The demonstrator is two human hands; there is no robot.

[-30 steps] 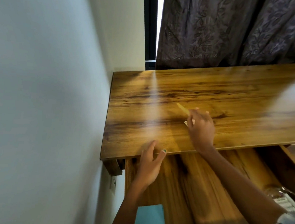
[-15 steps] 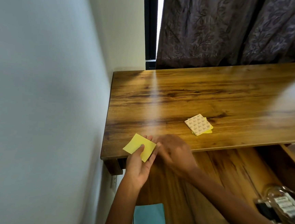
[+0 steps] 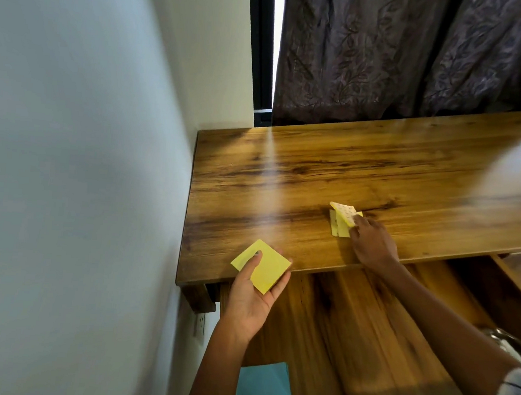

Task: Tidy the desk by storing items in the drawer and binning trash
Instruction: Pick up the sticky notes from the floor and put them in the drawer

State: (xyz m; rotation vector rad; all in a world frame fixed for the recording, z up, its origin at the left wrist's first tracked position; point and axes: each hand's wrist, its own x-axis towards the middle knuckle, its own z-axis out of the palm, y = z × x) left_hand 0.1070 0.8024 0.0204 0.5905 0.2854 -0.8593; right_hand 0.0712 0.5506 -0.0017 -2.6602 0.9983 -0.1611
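My left hand (image 3: 252, 294) holds a yellow sticky-note pad (image 3: 262, 267) over the desk's front left corner, thumb on top and fingers beneath. A little stack of yellow notes with a cream patterned top sheet (image 3: 342, 220) lies near the middle of the wooden desk (image 3: 318, 171). My right hand (image 3: 373, 246) reaches onto the desk and pinches the right edge of that stack, lifting the top sheets. Below the desktop the wooden drawer (image 3: 367, 332) is pulled out.
A white wall runs along the left and a dark patterned curtain (image 3: 407, 52) hangs behind the desk. A clear container (image 3: 501, 341) sits at the drawer's right side, partly hidden by my right arm. A teal object (image 3: 264, 390) is below the drawer.
My right hand passed the yellow pad to my left hand, then went back to the stack on the desk and took hold of its edge. My left hand now holds the pad alone.
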